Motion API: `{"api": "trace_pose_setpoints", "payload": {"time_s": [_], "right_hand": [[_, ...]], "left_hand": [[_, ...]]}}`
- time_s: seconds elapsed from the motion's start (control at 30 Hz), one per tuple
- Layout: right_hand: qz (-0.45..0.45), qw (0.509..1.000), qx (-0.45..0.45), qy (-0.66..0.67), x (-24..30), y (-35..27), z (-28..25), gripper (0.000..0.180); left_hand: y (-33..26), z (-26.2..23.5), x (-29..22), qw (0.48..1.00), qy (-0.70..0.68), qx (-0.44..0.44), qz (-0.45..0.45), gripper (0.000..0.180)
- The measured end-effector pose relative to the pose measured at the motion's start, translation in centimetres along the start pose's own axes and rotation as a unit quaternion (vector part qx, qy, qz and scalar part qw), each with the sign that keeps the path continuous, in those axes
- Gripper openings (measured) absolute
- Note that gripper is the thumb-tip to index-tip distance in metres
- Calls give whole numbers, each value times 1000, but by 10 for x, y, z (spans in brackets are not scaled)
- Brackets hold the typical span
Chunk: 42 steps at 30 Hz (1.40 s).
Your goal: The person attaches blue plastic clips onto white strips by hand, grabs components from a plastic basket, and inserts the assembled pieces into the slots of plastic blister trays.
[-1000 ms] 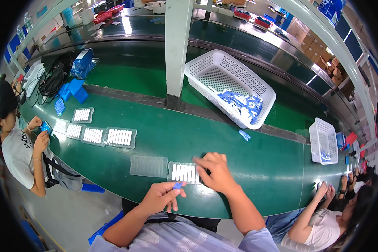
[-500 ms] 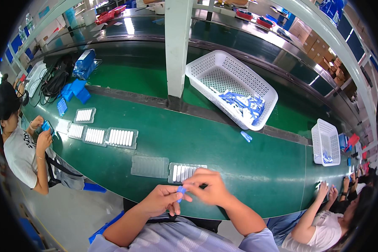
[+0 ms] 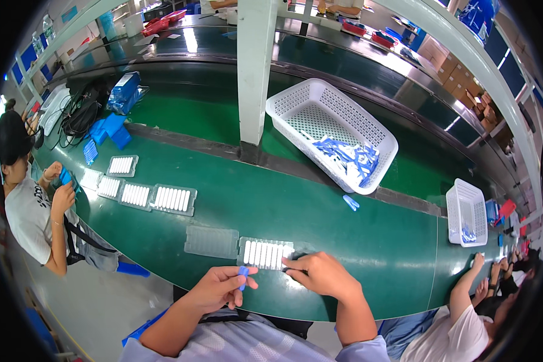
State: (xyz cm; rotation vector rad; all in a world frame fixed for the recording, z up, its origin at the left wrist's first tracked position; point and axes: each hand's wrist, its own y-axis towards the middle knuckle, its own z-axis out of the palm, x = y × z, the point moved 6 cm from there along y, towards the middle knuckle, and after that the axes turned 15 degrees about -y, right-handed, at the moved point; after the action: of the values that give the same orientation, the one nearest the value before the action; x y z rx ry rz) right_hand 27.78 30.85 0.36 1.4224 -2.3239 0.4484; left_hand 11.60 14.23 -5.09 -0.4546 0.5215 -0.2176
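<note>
Blue piece (image 3: 243,273): left hand (image 3: 216,287) pinching; right hand (image 3: 324,275) at tray (image 3: 241,252), grip unclear; printed shirt (image 3: 24,220).

A pale lavender-blue shirt (image 3: 247,341), patterned across the front with whitish, finely dotted blocks; its plain, short sleeves (image 3: 363,352) leave forearms (image 3: 351,314) and hands (image 3: 323,274) bare.

Head-worn, one wide fisheye view looks down from close above the near edge of the green surface (image 3: 386,259), facing across it.
</note>
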Motion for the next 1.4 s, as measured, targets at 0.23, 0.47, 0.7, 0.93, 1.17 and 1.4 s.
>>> {"api": "trace_pose_setpoints", "payload": {"time_s": [0.23, 0.47, 0.7, 0.93, 1.17, 1.4], "right_hand": [[16, 983, -23, 183, -6, 6, -22, 33], [-39, 972, -103, 210, 48, 26, -8, 20], [-28, 949, -29, 312, 86, 45, 24, 13], [126, 837, -120, 518, 75, 59, 36, 4], [138, 827, -35, 544, 96, 85, 43, 10], [18, 963, 72, 261, 112, 151, 54, 9]], "left_hand": [[-14, -6, 1, 999, -33, -7, 24, 37], [-19, 1, 7, 997, -40, 52, -34, 44], [-42, -5, -4, 997, -33, 71, -19, 42], [-67, -40, -18, 996, -67, 17, 59, 36], [-92, -73, -25, 989, -121, 17, 82, 39], [-104, -81, -37, 989, -90, -36, 113, 40]]}}
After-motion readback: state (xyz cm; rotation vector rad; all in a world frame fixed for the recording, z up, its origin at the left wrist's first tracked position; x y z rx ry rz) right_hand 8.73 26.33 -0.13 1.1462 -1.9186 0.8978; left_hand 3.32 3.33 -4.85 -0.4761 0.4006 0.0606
